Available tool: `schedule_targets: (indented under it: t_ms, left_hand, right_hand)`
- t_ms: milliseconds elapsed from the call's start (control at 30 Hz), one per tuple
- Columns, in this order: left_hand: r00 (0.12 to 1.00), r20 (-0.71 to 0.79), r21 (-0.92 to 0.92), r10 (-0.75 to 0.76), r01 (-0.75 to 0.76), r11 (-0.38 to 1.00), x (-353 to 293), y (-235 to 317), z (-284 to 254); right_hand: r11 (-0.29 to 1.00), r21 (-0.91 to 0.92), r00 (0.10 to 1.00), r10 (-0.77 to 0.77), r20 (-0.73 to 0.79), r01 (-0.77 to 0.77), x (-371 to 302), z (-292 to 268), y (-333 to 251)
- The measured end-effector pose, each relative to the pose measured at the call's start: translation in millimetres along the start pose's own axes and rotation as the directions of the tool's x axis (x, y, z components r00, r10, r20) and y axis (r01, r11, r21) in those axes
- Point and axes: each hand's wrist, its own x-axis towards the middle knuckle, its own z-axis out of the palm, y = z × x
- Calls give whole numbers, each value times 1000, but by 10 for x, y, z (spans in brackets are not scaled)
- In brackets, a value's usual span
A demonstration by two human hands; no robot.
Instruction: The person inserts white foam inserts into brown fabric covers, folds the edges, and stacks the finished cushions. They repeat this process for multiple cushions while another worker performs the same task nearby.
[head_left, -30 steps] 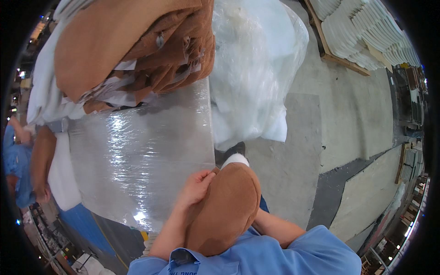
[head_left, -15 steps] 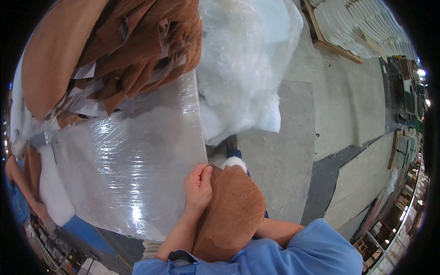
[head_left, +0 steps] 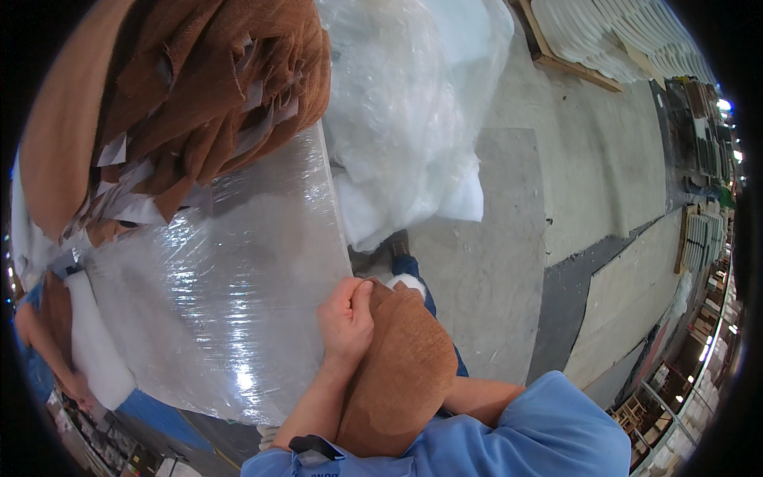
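My left hand (head_left: 346,319) is closed in a pinch on the top edge of a brown fabric cover (head_left: 401,358), held up close in front of my body. A white padded piece (head_left: 408,283) shows at the cover's upper opening. My right forearm (head_left: 481,400) comes in from the right and passes behind the cover, so the right hand and its fingers are hidden. Left of the cover is a table (head_left: 238,278) topped with shiny clear plastic film, its edge close to my left hand.
Brown fabric pieces (head_left: 214,95) are heaped at the table's far end. Beyond the table's right edge stands a large bundle in clear plastic (head_left: 413,119). Another person's arm (head_left: 49,350) is at the far left, beside a white cushion (head_left: 99,342). White pieces (head_left: 620,32) lie on a wooden pallet at far right.
The view has shifted slightly, moving the fabric heap and plastic bundle up and left. My left hand keeps its pinch on the cover, whose upper edge has changed shape a little.
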Motion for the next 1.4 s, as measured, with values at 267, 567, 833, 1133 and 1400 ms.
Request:
schedule_targets:
  t_ms: [267,567,833,1133,1400]
  left_hand:
    - [997,52,168,51,-59,984,-42,104,131]
    - [966,15,143,258,-257,956,-467,-38,92]
    - [935,51,189,351,-354,916,-476,39,149]
    - [903,161,193,398,-425,885,-406,-119,114]
    - [914,405,40,0,-17,999,-417,-6,245]
  right_hand:
    - [997,-70,999,-38,15,39,69,-156,186]
    - [752,-594,944,-325,45,287,88,-315,-207]
    - [287,-717,772,-253,583,635,-196,102,-1819]
    - [-107,-659,620,-256,742,745,-317,301,-1894]
    - [253,-841,875,-58,481,479,-269,125,-1988]
